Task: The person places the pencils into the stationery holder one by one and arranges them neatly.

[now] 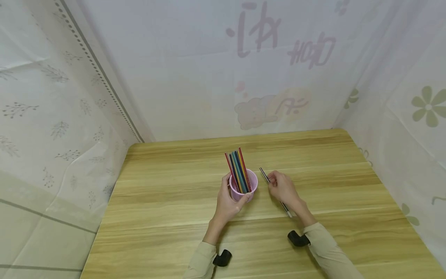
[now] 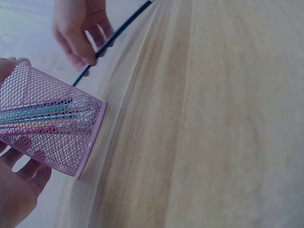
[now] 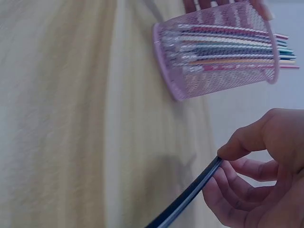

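Note:
My left hand [image 1: 227,202] grips a pink mesh pen cup [image 1: 254,179] round its side, near the middle of the table. Several coloured pencils [image 1: 236,166] stand in the cup, leaning to one side with their upper ends above the rim. Through the mesh in the right wrist view, the pencils [image 3: 223,47] lie close together. Right of the cup, my right hand [image 1: 283,190] pinches a long dark pencil [image 1: 286,209] between thumb and fingers. That pencil is slanted and apart from the cup. Whether the cup's base touches the table cannot be told.
A wood-grain table [image 1: 167,186] lies under both hands. Pale printed curtains [image 1: 174,77] hang behind it and at both sides. A black wrist device [image 1: 222,258] sits at the left sleeve, and another black device [image 1: 298,238] at the right.

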Demonstrator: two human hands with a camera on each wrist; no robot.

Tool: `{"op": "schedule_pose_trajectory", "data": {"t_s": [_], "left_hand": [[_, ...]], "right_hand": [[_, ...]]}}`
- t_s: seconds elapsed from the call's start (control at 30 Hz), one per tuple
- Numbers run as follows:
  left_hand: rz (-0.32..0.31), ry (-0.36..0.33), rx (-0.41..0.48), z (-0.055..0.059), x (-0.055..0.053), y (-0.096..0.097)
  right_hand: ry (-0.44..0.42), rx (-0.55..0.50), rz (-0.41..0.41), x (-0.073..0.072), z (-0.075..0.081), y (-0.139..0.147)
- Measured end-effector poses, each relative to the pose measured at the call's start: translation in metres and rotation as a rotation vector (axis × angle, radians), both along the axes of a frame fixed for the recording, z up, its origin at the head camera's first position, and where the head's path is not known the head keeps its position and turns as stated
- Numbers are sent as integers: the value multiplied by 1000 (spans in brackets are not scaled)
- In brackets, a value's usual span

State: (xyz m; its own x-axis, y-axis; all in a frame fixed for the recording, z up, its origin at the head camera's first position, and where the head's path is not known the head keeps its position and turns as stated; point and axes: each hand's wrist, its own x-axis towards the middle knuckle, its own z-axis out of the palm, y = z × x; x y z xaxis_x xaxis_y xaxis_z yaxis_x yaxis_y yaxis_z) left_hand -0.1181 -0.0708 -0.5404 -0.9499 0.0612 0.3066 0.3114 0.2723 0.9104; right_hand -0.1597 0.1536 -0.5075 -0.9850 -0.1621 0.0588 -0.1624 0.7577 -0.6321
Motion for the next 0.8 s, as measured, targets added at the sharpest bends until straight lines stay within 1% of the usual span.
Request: {"op": "schedule_pose_trajectory", "data": {"t_s": [0.27,0.47,0.6,0.8], "left_hand": [[1,-7,1,0,0,0],[1,-19,2,-1,-1,0],[2,-14,4,-1,-1,0],[-1,-5,6,-1,-1,0]], "right_hand": [[28,-63,-9,2,19,-10],[55,-113,10,4,35,-17],[95,-167,33,4,48,-23],[156,-211,57,4,68,-31]]}}
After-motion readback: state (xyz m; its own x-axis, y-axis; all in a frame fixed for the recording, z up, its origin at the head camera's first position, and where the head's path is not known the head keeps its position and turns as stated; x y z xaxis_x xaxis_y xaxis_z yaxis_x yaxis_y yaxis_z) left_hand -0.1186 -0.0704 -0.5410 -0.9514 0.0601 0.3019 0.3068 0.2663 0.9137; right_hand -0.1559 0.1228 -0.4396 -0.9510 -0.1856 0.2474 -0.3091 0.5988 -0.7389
